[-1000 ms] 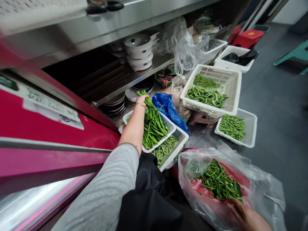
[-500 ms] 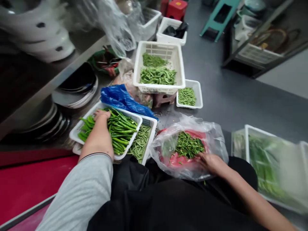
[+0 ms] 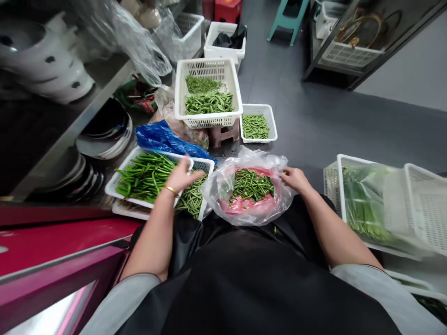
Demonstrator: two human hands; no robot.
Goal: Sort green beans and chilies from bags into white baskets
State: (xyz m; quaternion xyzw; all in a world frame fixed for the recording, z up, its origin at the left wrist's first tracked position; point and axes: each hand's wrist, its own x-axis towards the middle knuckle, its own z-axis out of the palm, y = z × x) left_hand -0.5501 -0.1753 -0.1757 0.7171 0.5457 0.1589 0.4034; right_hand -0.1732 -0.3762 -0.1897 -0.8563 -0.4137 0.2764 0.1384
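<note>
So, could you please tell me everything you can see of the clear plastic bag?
The clear plastic bag is thin, crumpled and open at the top, sitting just in front of the black apron. A red surface shows inside, under a heap of short green beans. The right hand touches its right edge.

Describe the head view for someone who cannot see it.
A person's left hand reaches over a white plastic basket of long green beans, while the right hand touches a clear plastic bag holding short green beans.
</note>
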